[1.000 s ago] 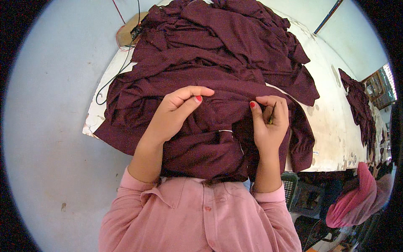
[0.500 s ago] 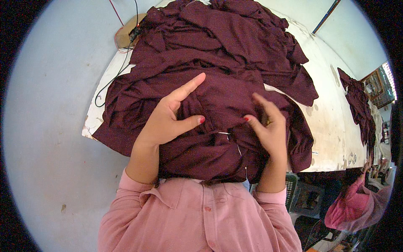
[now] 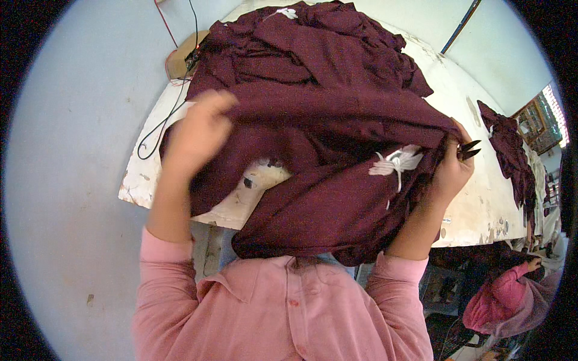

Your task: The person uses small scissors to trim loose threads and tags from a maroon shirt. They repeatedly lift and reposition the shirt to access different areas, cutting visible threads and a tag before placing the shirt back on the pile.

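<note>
A maroon garment (image 3: 337,114) is stretched between my hands, its upper fold running taut from side to side. My left hand (image 3: 201,129), smeared by motion, is closed at the garment's left edge. At the other end my right hand (image 3: 454,171) grips the cloth, and a small pair of dark thread snips (image 3: 469,149) sticks out of it with blades to the right. A bunch of white ties or strips (image 3: 396,165) shows on the lower cloth near my right hand. The lower part of the garment hangs over the table's front edge against me.
More maroon cloth (image 3: 337,54) is heaped on the worn white table (image 3: 475,198). A black cable (image 3: 158,129) and a brown box (image 3: 179,63) are at the far left by the wall. Another maroon pile (image 3: 509,144) lies right. A person in pink (image 3: 497,301) sits at lower right.
Both hands were apart over the cloth; now they hold it spread wide, left hand up and left, right hand out right. White ties and a patch of tabletop have come into sight.
</note>
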Demonstrator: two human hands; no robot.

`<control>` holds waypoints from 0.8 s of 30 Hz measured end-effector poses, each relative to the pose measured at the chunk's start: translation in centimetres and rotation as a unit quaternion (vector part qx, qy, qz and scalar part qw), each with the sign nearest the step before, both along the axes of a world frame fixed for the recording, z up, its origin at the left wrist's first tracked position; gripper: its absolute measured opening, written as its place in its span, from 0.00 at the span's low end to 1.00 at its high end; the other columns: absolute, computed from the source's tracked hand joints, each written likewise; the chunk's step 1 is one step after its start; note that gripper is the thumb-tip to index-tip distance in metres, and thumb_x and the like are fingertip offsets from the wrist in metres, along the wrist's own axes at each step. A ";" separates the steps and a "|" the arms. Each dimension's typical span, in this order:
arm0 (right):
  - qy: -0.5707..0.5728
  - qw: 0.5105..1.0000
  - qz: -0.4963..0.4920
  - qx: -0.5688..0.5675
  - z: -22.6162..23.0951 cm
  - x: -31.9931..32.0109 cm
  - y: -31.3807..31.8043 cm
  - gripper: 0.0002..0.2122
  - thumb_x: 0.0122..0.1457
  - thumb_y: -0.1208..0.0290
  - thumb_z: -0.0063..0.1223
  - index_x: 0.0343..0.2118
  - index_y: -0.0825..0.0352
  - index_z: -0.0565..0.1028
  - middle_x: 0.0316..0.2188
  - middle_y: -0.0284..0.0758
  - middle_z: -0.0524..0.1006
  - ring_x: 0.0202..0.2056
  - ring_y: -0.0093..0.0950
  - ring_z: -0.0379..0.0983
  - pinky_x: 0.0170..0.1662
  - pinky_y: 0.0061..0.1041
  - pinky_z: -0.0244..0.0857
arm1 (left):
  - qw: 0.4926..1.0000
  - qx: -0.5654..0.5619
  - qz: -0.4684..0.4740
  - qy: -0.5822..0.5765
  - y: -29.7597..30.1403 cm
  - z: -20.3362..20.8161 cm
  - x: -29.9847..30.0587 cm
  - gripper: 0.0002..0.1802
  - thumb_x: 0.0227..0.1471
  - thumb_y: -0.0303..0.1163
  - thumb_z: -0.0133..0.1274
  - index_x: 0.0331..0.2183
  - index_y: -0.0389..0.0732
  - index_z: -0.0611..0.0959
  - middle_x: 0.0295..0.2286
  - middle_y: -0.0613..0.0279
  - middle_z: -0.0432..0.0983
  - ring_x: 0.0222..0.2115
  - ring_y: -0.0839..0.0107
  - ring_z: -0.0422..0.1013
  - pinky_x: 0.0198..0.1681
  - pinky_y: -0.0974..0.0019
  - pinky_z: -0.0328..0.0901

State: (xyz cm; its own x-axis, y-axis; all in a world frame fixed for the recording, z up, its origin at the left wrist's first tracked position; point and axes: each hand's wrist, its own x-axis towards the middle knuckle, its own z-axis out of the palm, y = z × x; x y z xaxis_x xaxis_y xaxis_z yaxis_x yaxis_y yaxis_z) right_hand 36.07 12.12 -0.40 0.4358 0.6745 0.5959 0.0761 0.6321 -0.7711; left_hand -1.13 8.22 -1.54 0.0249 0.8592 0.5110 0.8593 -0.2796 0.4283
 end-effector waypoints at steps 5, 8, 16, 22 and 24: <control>-0.113 0.980 -0.135 0.090 1.9 0.9 -1.6 0.06 0.58 0.79 0.52 0.36 0.74 0.76 0.33 0.37 0.78 0.35 0.24 0.73 0.42 0.23 0.68 | 0.956 0.282 0.022 -0.081 -1.2 9.7 -0.6 0.16 0.45 0.19 0.45 0.38 0.37 0.80 0.32 0.58 0.78 0.34 0.70 0.73 0.42 0.70 0.65; -0.126 0.986 -0.113 0.008 1.4 2.9 -2.2 0.05 0.57 0.76 0.55 0.34 0.72 0.77 0.29 0.33 0.78 0.32 0.20 0.71 0.39 0.19 0.65 | 0.972 0.211 -0.007 -0.100 -0.8 10.4 -0.7 0.14 0.46 0.21 0.48 0.38 0.37 0.80 0.30 0.59 0.78 0.34 0.72 0.73 0.40 0.71 0.65; -0.362 0.880 -0.272 -0.141 -1.1 3.8 -2.2 0.08 0.54 0.70 0.60 0.35 0.66 0.78 0.28 0.34 0.76 0.31 0.25 0.72 0.37 0.24 0.65 | 0.988 0.027 0.119 0.092 0.4 3.2 -1.8 0.22 0.45 0.40 0.59 0.43 0.43 0.78 0.36 0.55 0.76 0.38 0.61 0.73 0.39 0.64 0.67; -0.378 0.884 -0.249 -0.116 -2.6 -0.4 -4.7 0.16 0.49 0.66 0.64 0.40 0.65 0.76 0.35 0.40 0.75 0.37 0.35 0.73 0.41 0.30 0.67 | 0.982 -0.127 0.075 -0.117 -6.7 0.8 -1.9 0.23 0.42 0.39 0.64 0.39 0.36 0.78 0.32 0.55 0.73 0.32 0.64 0.69 0.39 0.64 0.65; -0.394 0.869 -0.275 -0.118 -3.3 0.8 -4.1 0.18 0.49 0.65 0.65 0.42 0.67 0.76 0.38 0.42 0.75 0.41 0.37 0.73 0.44 0.32 0.67 | 0.986 -0.109 0.074 -0.101 -8.5 -0.4 -1.2 0.21 0.42 0.38 0.64 0.37 0.37 0.78 0.33 0.55 0.73 0.34 0.64 0.69 0.40 0.65 0.65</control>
State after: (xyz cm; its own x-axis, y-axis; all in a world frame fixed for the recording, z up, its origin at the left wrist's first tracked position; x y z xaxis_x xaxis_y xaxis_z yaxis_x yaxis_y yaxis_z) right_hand 36.92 8.02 -3.65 0.2510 0.6375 0.7284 0.8798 0.1635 -0.4463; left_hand -2.31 -0.25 -1.96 -0.1931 0.9359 0.2946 0.7747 -0.0388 0.6312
